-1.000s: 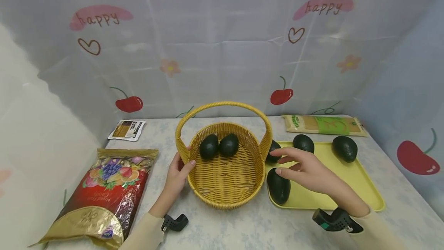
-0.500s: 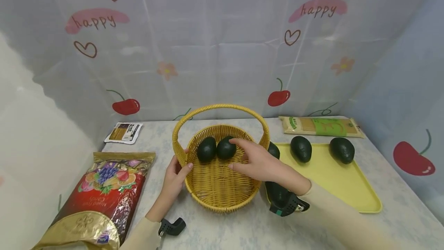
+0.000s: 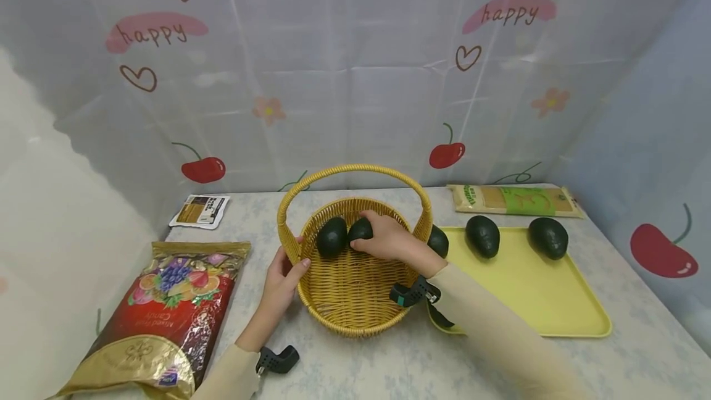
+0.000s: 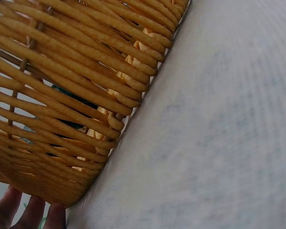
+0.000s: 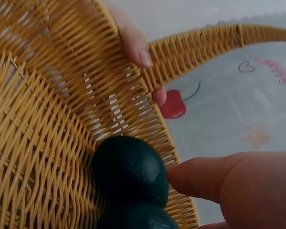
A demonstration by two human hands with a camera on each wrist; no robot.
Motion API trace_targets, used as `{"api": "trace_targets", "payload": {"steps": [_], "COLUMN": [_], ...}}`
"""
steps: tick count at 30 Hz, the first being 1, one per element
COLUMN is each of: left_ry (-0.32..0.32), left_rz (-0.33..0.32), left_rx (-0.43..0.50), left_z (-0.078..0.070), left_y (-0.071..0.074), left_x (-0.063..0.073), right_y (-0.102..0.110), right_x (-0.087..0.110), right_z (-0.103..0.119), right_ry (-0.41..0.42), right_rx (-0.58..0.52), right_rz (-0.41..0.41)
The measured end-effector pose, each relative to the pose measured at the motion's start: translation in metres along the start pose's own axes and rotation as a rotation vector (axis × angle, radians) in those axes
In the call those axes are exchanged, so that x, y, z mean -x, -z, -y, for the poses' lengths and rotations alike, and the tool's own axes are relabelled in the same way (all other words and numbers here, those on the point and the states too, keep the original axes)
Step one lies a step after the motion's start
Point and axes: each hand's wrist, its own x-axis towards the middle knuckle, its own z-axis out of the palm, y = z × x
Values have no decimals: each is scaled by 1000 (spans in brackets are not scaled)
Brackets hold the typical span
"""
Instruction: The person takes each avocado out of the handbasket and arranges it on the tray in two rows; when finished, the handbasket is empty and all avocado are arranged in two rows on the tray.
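Observation:
A yellow wicker basket (image 3: 355, 313) with a tall arched handle stands on the table. My left hand (image 3: 283, 283) grips its left rim at the foot of the handle, thumb inside and fingers outside. Two dark green avocados lie side by side at the back of the basket. My right hand (image 3: 386, 239) reaches in and holds the right avocado (image 3: 361, 231) between thumb and fingers. The left avocado (image 3: 331, 237) lies close beside it. In the right wrist view a fingertip is at the edge of the upper avocado (image 5: 130, 169); the lower one is cut off.
A yellow tray (image 3: 533, 301) on the right bears several avocados (image 3: 482, 236), one mostly under the right sleeve. Behind it lies a noodle packet (image 3: 516, 200). A red candy bag (image 3: 172, 313) and a small white-edged packet (image 3: 200, 211) lie on the left.
My right hand has moved left from over the tray into the basket, and its fingers have closed round the right avocado. My left hand stays on the rim.

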Motion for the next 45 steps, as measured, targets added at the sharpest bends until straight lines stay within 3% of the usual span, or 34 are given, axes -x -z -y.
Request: {"api": "trace_targets", "payload": {"steps": [4, 9, 25, 29, 45], "left_ry": [-4, -29, -8, 1, 3], "left_rz": [-1, -5, 14, 11, 15], "left_rx": [-2, 17, 27, 35, 36], "left_z": [-3, -3, 1, 1, -1], "left_y": [3, 3, -2, 0, 2], "left_x": [-1, -1, 2, 2, -1], "right_y": [-5, -9, -13, -10, -7], "right_x": [-13, -20, 4, 4, 1], "right_z": [3, 3, -11, -12, -14], "right_ry": [-47, -25, 95, 109, 113], "right_rx": [23, 45, 35, 44, 28], "right_rz": [30, 35, 152, 190, 205]}}
